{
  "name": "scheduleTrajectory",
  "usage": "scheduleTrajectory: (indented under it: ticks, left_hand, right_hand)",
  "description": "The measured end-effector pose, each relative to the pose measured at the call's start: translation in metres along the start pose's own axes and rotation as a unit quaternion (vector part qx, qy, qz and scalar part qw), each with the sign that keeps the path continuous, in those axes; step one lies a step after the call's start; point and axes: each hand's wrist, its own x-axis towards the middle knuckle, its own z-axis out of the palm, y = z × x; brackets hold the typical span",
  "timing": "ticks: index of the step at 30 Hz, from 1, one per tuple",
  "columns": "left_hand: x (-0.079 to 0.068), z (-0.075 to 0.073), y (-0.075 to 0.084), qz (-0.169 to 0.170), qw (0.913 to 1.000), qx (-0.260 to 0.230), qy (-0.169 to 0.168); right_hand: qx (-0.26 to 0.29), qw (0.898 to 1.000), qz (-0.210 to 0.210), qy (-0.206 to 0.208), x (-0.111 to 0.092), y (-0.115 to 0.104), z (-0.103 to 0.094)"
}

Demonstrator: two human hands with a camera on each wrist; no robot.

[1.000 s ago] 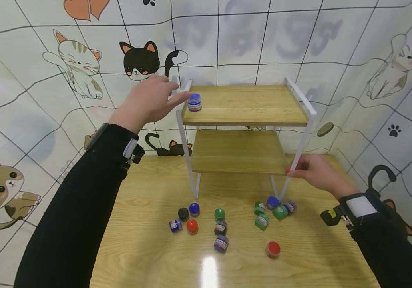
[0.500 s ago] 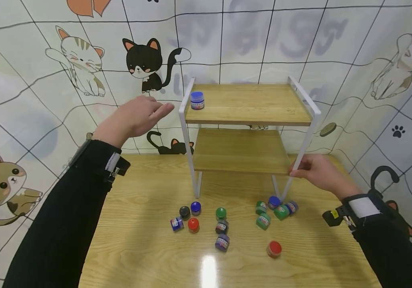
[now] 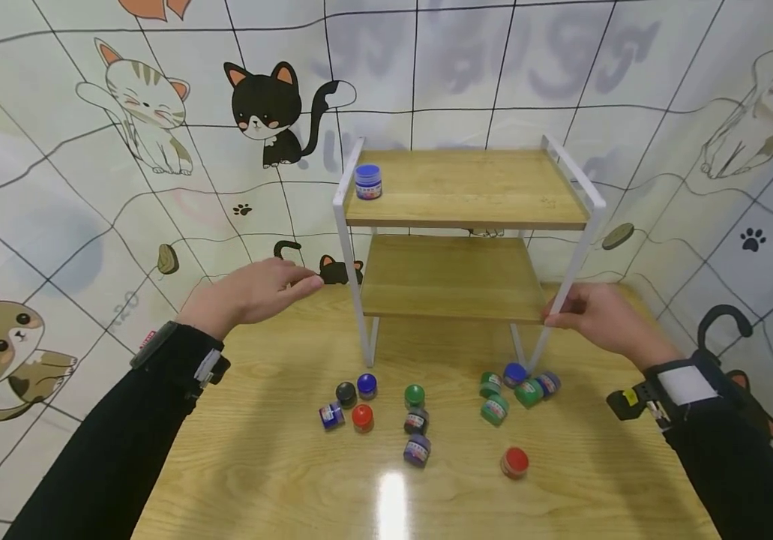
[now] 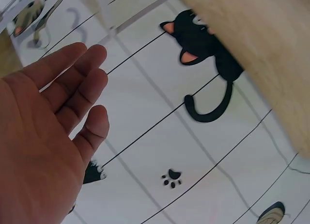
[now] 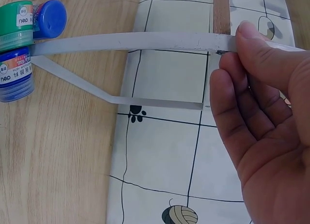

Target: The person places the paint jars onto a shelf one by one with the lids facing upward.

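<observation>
A two-tier wooden shelf with a white metal frame stands at the back of the table. On the left end of its top board sits a blue-lidded paint jar. My left hand hovers in the air left of the shelf, fingers loosely extended and holding nothing; the left wrist view shows its bare palm. My right hand pinches the shelf's front right leg between thumb and fingers, beside the lower board. In the right wrist view the thumb lies on the white leg.
Several paint jars stand or lie on the table: a left group with a red-lidded jar, a middle row with a purple jar, and green jars by the right leg. One red jar stands apart. A cat-print wall covering surrounds the table.
My left hand has left the blue-lidded jar on the top board and moved down and left, away from it. The right hand keeps its hold on the leg.
</observation>
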Motion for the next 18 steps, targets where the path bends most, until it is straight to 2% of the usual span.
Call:
scheduleTrajectory:
  ticks: [3,7,18]
  left_hand:
    - [-0.004,0.017,0.0,-0.021,0.9992,0.012,-0.031]
    - [-0.007,0.037,0.003,-0.03,0.9972,0.031,-0.061]
    - [-0.006,0.08,0.007,0.028,0.9927,0.035,-0.112]
  right_hand:
    - [0.002,1.0,0.004,0.0,0.001,0.0,0.0]
    - [0.007,1.0,0.009,-0.003,0.0,-0.001,0.0]
    - [0.008,1.0,0.002,0.002,0.001,-0.001,0.0]
